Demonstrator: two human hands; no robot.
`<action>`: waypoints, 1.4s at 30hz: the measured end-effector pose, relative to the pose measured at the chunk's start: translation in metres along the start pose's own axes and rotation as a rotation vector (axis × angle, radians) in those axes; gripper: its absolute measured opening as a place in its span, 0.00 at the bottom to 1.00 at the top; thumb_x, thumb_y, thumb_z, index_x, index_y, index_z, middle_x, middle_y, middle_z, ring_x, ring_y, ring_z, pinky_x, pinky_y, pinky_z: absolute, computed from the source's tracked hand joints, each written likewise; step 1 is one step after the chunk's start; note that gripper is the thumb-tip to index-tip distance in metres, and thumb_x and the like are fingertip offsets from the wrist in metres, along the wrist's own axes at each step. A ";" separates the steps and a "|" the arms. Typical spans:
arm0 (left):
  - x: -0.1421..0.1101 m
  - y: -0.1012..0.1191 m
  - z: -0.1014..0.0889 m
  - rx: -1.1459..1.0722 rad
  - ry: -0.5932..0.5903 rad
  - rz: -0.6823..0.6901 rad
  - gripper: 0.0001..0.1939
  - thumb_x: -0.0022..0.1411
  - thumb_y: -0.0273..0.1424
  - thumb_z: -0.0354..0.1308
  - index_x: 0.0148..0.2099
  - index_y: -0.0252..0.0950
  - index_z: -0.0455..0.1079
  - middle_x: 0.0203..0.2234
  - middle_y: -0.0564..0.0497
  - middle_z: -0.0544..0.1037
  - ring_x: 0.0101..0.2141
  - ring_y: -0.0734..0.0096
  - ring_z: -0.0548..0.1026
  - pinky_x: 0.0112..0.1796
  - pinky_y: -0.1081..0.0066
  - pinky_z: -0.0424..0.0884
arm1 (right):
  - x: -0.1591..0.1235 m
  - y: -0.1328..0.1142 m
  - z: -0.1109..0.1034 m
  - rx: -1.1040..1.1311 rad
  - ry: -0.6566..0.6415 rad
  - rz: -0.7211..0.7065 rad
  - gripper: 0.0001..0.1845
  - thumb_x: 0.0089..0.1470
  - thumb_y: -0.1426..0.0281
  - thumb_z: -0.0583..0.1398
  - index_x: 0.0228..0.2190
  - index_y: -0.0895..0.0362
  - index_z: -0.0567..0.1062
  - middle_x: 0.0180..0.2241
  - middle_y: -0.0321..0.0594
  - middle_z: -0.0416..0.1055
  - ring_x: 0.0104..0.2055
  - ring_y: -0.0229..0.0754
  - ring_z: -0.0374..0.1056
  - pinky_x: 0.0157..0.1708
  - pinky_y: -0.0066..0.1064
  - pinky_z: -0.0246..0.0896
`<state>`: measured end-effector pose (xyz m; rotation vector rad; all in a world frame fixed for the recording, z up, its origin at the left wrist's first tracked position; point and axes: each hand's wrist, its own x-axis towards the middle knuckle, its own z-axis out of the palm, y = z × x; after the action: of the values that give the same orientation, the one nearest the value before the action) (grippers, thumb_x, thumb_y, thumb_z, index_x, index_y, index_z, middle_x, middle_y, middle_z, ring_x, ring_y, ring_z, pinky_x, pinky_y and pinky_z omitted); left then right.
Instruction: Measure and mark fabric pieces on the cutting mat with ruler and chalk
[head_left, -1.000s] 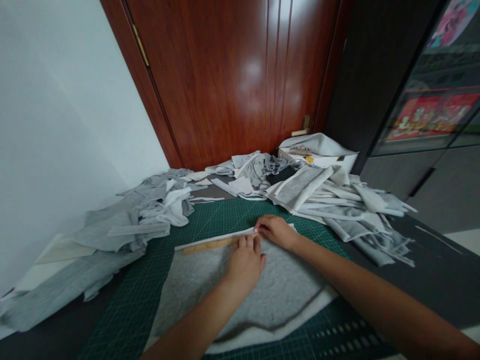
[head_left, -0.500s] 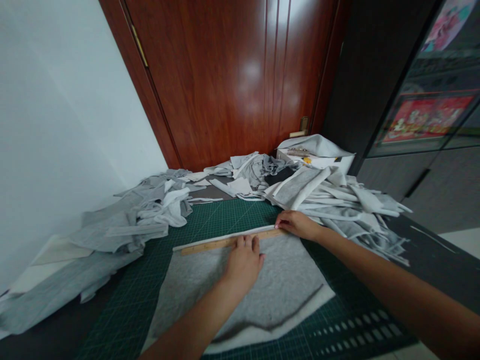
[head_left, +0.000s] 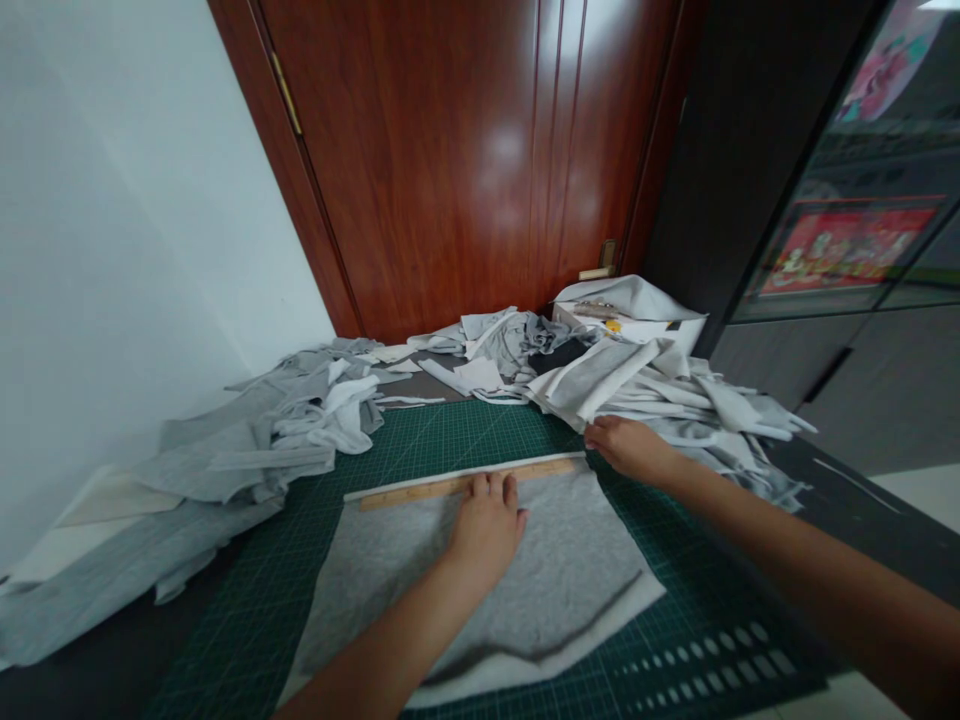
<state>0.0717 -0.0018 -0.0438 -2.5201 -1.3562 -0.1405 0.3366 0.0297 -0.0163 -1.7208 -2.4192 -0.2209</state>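
Note:
A piece of grey fabric [head_left: 540, 560] lies on the green cutting mat [head_left: 442, 425], its near edge curled up to show a white side. Along the far edge, a white folded strip [head_left: 420, 481] runs beside a wooden ruler [head_left: 412, 490]. My left hand [head_left: 489, 520] rests flat on the ruler and fabric, fingertips pressing down on the ruler's middle. Just past the ruler's right end is my right hand [head_left: 626, 447], its fingers pinched together close to the fabric's far right corner. Whatever sits between those fingertips is hidden or too small to make out.
Grey and white fabric scraps are heaped on the left [head_left: 262, 420], with another pile [head_left: 660, 390] at the right. Behind that pile stands a white box [head_left: 652, 328] with cloth over it. A wooden door [head_left: 450, 150] closes off the back; a dark cabinet [head_left: 795, 350] flanks the right.
My right hand has slid rightward along the ruler, away from my left hand and past the ruler's end. My left hand has stayed on the ruler.

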 end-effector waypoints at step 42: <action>0.001 -0.005 -0.001 -0.009 0.023 0.032 0.25 0.65 0.40 0.52 0.59 0.31 0.64 0.50 0.36 0.70 0.49 0.50 0.65 0.44 0.59 0.66 | 0.100 -0.098 0.036 0.494 -0.072 -0.295 0.05 0.48 0.78 0.61 0.27 0.59 0.77 0.27 0.38 0.71 0.33 0.38 0.64 0.37 0.27 0.56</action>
<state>0.0681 0.0012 -0.0421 -2.5382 -1.3094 -0.1691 0.2102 0.0978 -0.0321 -1.1786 -2.4895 0.3819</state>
